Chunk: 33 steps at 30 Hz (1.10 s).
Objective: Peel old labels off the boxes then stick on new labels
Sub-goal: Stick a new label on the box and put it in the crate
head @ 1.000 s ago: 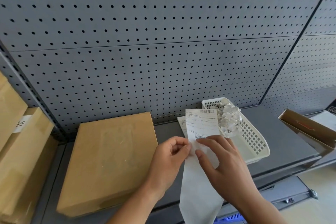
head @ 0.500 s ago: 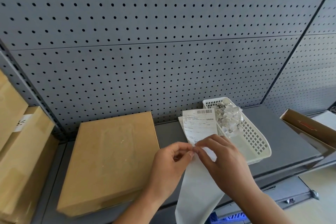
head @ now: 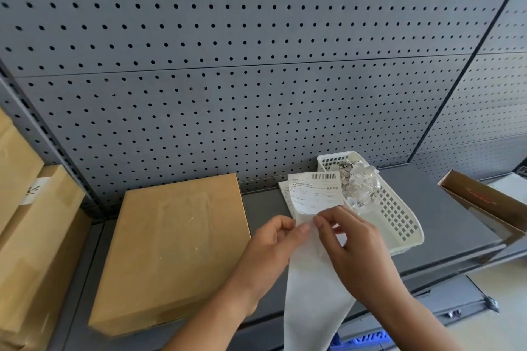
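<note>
Hands are held above the front of the shelf [head: 445,225], just to the right of the box [head: 176,251]. The left hand [head: 268,248] pinches the white backing [head: 310,293] near its top, thumb against curled fingers. The right hand [head: 353,248] pinches the lower edge of the new label [head: 313,194], which stands up above both hands with its barcode at the top. The backing hangs long and loose below the shelf edge. The box lies flat with a bare top, so it seems ready for the label. A basket [head: 410,239] with crumpled scraps [head: 359,185] is just behind the right hand.

The label seems only partly free, so a fast or slanted pull could tear it. Once free, the thin sheet may curl and stick to itself or to the fingers. It could also catch the basket rim or the scraps, because they are so near. If it lands on the box crooked or with air under it, it will wrinkle, and lifting it again may spoil the glue.
</note>
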{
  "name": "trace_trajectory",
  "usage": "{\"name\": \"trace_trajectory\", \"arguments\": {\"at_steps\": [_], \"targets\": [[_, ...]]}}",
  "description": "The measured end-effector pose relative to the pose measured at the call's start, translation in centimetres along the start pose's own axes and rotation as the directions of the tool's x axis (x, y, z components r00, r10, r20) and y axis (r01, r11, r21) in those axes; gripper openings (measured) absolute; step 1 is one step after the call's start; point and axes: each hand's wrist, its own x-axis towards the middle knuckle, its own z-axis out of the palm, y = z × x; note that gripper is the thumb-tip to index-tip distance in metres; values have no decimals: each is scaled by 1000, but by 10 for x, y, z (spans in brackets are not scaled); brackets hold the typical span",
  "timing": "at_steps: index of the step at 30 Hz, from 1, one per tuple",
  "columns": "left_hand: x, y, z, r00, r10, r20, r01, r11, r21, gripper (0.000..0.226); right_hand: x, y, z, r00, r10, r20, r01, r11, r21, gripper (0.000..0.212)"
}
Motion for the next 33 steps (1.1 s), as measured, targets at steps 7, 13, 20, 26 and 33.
{"name": "trace_trajectory", "arguments": {"at_steps": [7, 13, 20, 26, 33], "targets": [[6, 3, 3, 998, 54, -44, -55, 998, -31, 21, -2, -7, -4, 1000, 3, -1, -3, 1000, 5, 14], [2, -13, 1, 996, -62, -71, 60, 998, -27, 20, 3, -14, -13, 996, 71, -59, -66, 994, 83, 20], [0, -7, 1, 993, -115, -38, 111, 989, -97, 29, 2, -17, -13, 997, 80, -20, -77, 990, 114, 16], [6, 4, 1, 998, -23, -66, 18, 996, -83, 32, -1, -19, -14, 997, 74, 30, -77, 987, 142, 15], [2, -10, 8, 993, -85, -86, 76, 992, -96, 26, 3, -21, -21, 996, 88, -27, -84, 988, 129, 17]]}}
